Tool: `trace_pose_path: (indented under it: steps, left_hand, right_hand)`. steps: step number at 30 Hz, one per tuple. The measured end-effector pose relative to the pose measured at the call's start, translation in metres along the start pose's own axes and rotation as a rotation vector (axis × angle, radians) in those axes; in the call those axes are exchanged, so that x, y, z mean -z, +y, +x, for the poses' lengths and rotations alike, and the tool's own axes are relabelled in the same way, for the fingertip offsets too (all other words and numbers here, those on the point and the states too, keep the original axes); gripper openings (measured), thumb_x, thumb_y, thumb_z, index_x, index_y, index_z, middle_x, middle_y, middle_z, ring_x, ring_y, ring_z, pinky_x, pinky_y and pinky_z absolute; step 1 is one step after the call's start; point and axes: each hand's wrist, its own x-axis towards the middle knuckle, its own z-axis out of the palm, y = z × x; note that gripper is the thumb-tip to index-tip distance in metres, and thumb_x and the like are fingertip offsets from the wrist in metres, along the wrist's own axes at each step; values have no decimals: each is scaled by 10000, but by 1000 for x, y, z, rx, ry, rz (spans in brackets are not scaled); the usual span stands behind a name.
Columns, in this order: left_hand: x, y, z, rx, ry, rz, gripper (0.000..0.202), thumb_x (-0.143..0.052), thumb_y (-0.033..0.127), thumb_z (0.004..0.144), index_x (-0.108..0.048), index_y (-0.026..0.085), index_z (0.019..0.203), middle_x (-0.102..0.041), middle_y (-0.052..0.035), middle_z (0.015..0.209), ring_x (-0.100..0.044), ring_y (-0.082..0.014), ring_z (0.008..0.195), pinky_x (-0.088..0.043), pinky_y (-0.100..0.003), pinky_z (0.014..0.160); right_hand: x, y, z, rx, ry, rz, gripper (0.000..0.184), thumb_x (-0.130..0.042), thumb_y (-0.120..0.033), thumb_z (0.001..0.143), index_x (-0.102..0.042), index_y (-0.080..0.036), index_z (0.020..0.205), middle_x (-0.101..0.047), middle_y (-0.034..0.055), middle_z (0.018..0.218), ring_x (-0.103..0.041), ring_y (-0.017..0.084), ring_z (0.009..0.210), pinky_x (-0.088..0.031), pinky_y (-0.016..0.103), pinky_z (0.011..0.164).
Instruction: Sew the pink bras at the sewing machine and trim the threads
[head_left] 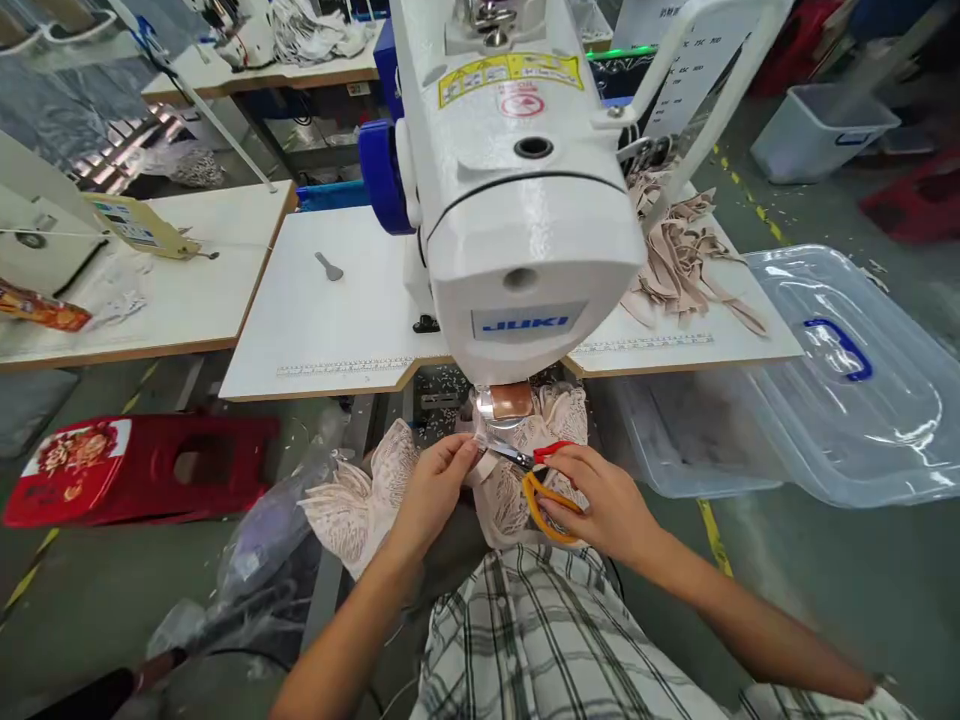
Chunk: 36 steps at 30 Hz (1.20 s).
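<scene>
My right hand (592,495) is closed round a pair of scissors (541,478) with one red and one orange handle loop. The scissor blades point left, toward the fingertips of my left hand (442,480). That hand pinches the edge of a beige lace bra (525,440), close to the blade tips. Part of the lace lies over my lap and another lace cup (364,500) hangs to the left, behind my forearm. Above my hands stands the head of a white sewing machine (525,220) with a blue handwheel (384,178).
A white worktable (337,300) extends on both sides of the machine. Beige fabric strips (679,260) are heaped on its right part, and a small grey tool (328,266) lies on the left. A clear plastic lid (885,400) rests at right; a red stool (165,470) stands at left.
</scene>
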Motion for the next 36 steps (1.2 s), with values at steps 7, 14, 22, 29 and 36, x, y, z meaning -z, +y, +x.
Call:
trace_pose_path:
  steps: [7, 14, 22, 29, 36]
  left_hand:
    - [2, 0, 1, -93, 15, 176, 272, -527, 406, 854, -669, 174, 865, -654, -2, 801, -565, -161, 779, -442, -255, 736]
    - [9, 2, 3, -38, 2, 26, 366, -587, 536, 860, -558, 188, 751, -470, 60, 620, -402, -96, 579, -334, -218, 565]
    - [15, 6, 7, 0, -56, 157, 345, -593, 497, 846, -669, 163, 882, -628, -5, 756, -521, -134, 674, -399, -233, 601]
    - [22, 7, 7, 12, -14, 241, 286, -558, 438, 870, -677, 177, 855, -646, -9, 758, -557, -147, 692, -444, -244, 626]
    - [18, 7, 8, -53, 26, 224, 292, -575, 452, 864, -687, 184, 835, -676, -3, 728, -598, -140, 667, -480, -240, 618]
  right_hand:
    - [-4, 5, 14, -23, -105, 131, 247, -541, -341, 956, -605, -227, 1165, -720, 93, 1105, -700, 199, 971, -588, 318, 818]
    - [-8, 10, -2, -27, -7, 203, 337, -625, -282, 824, -581, -224, 1153, -717, 98, 1077, -693, 215, 958, -579, 334, 791]
    - [-16, 2, 18, -65, -54, 247, 344, -651, -286, 798, -593, -214, 1129, -715, 103, 1075, -693, 230, 960, -580, 346, 781]
    - [-13, 2, 22, -117, -112, 289, 272, -640, -305, 870, -643, -235, 1133, -740, 90, 1079, -717, 224, 951, -597, 337, 788]
    - [-7, 6, 8, -135, -53, 258, 245, -585, -353, 929, -681, -234, 1120, -754, 86, 974, -708, 190, 757, -583, 298, 667]
